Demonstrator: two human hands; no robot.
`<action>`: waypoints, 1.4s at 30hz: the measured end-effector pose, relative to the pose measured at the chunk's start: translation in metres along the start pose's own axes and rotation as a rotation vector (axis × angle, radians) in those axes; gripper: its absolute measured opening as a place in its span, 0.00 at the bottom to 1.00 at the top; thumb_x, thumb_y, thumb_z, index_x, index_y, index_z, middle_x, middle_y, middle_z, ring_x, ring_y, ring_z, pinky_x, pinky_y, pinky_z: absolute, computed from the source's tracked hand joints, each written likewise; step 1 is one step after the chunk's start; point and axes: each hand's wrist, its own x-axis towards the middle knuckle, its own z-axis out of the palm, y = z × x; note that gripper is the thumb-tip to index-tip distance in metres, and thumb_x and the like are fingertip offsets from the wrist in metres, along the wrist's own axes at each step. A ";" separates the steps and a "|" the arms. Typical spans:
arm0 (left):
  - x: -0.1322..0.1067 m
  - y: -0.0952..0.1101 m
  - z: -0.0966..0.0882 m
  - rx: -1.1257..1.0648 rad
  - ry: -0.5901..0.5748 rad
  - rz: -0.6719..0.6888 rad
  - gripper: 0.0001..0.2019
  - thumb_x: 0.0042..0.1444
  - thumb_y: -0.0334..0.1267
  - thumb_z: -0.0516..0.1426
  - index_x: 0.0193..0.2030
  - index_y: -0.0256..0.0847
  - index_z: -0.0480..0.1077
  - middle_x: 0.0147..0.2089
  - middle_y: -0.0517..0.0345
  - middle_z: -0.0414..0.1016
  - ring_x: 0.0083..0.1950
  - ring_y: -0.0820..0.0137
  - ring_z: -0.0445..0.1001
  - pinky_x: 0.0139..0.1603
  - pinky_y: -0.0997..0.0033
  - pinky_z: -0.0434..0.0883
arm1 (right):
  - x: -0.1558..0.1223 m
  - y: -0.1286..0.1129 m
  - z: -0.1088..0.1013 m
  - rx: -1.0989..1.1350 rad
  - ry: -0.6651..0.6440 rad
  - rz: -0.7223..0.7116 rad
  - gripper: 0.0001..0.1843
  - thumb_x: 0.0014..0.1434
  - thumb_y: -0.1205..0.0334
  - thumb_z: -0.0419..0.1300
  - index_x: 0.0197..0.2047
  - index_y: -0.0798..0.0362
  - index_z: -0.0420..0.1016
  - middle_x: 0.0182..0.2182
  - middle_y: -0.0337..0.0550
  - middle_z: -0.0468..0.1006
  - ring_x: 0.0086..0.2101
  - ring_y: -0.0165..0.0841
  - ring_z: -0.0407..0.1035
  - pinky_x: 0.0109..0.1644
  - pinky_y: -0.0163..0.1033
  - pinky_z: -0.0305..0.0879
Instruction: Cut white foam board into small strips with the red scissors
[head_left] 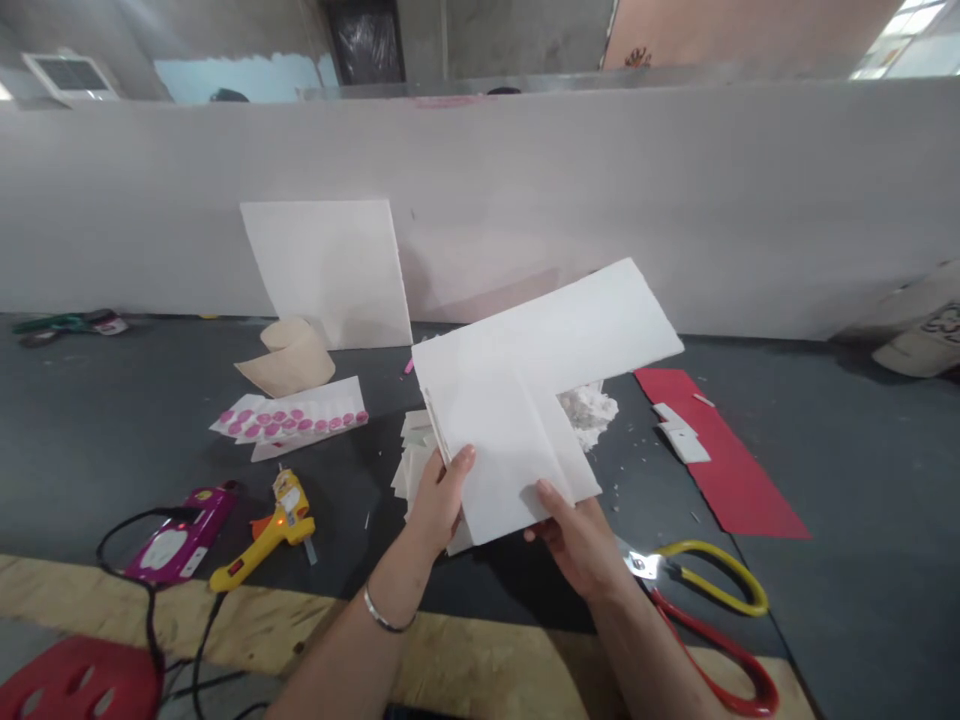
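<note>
Several white board pieces (502, 460) are held together above the table, tilted toward me. My left hand (437, 500) grips their left edge, thumb on the front face. Along the lower right edge, my right hand (576, 535) has its thumb on top and fingers underneath. A long white strip (555, 335) sticks out behind the front piece, up and to the right. Smaller white pieces (412, 460) lie on the table behind my left hand. Large scissors (679, 572) with one yellow and one red handle lie by my right wrist.
At left are a yellow glue gun (277, 525), a purple power strip (184, 535) with cords, and papers with pink dots (289, 422). A white panel (330, 270) leans on the low wall (675, 200). Red sheet (735, 460) and white scraps (589, 412) lie right.
</note>
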 end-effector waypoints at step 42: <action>0.018 0.028 -0.036 0.905 0.311 0.735 0.12 0.64 0.42 0.53 0.33 0.42 0.73 0.33 0.54 0.74 0.36 0.66 0.72 0.41 0.68 0.68 | 0.008 -0.006 -0.007 0.004 0.216 -0.089 0.21 0.42 0.52 0.73 0.38 0.52 0.77 0.28 0.37 0.76 0.24 0.29 0.65 0.20 0.33 0.60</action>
